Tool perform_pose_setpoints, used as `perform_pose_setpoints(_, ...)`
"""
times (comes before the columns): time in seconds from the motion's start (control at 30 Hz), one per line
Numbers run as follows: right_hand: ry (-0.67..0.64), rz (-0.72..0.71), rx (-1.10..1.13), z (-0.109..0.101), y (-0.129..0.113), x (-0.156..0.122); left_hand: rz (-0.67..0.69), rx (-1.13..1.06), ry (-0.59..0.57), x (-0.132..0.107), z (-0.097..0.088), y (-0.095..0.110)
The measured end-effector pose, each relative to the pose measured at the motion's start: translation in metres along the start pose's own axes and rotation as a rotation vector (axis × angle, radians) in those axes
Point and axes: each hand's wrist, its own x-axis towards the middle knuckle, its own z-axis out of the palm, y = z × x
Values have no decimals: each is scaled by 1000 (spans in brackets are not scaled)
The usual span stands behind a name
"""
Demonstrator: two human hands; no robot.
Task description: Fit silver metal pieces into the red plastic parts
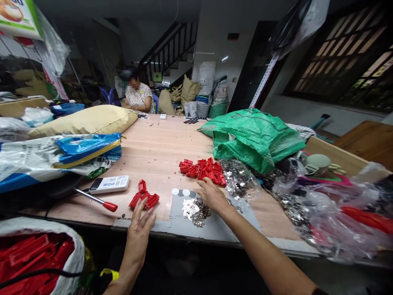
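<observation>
My left hand (139, 229) is at the table's near edge, fingers stretched out and apart. Its fingertips reach a small group of red plastic pieces (143, 197); whether they touch is unclear. My right hand (213, 197) is over the grey mat (181, 225), thumb and fingers apart, with nothing visible in it. Just beyond its fingers lies a larger heap of red plastic pieces (205, 170). Below and left of that hand is a pile of small shiny metal pieces (195, 211). Round white and grey discs (181, 192) lie along the mat's far edge.
At left are a white device with a display (112, 184), a red-tipped metal lever (98, 200) and a sack of red pieces (30, 262). A green sack (251, 135) and clear bags of metal parts (241, 180) stand right. A person (139, 96) sits across the table.
</observation>
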Motion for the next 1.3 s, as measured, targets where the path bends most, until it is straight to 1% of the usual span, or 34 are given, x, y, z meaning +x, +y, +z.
perform_pose_setpoints(0.1,-28,39,-13,7,3,19,19,31,109,-4,6,-3)
perform_pose_setpoints(0.23,-46,47,3,12,6,31,48,32,115,-10,13,-7)
perform_pose_setpoints(0.33,-35,11,50,7,5,25,22,66,82,-14,13,-12)
perform_pose_setpoints(0.4,-22,-27,88,0,0,13,37,121,51,-16,13,-17)
perform_pose_setpoints(0.43,-15,-53,116,-4,-4,5,69,161,32,-17,13,-20)
perform_pose_setpoints(0.5,-1,-114,199,-13,-15,-17,175,265,-16,-17,16,-25)
perform_pose_setpoints(0.6,23,-215,423,-20,-35,-54,382,430,-131,-16,26,-31)
perform_pose_setpoints(0.7,3,-295,518,-17,-52,-86,546,535,-223,-11,39,-34)
perform_pose_setpoints(0.8,-6,-355,492,-6,-61,-102,615,612,-272,-3,48,-36)
perform_pose_setpoints(0.87,-8,-378,454,2,-64,-104,607,635,-275,3,51,-37)
perform_pose_setpoints(0.93,-4,-401,442,7,-65,-100,579,628,-248,7,51,-38)
perform_pose_setpoints(1.07,3,-459,563,9,-60,-85,525,531,-134,11,46,-37)
perform_pose_setpoints(1.13,31,-410,615,7,-55,-75,447,447,-102,10,44,-34)
perform_pose_setpoints(1.2,37,-353,627,7,-50,-65,354,344,-105,6,44,-28)
perform_pose_setpoints(1.3,-21,-353,651,10,-45,-54,242,168,-136,0,49,-18)
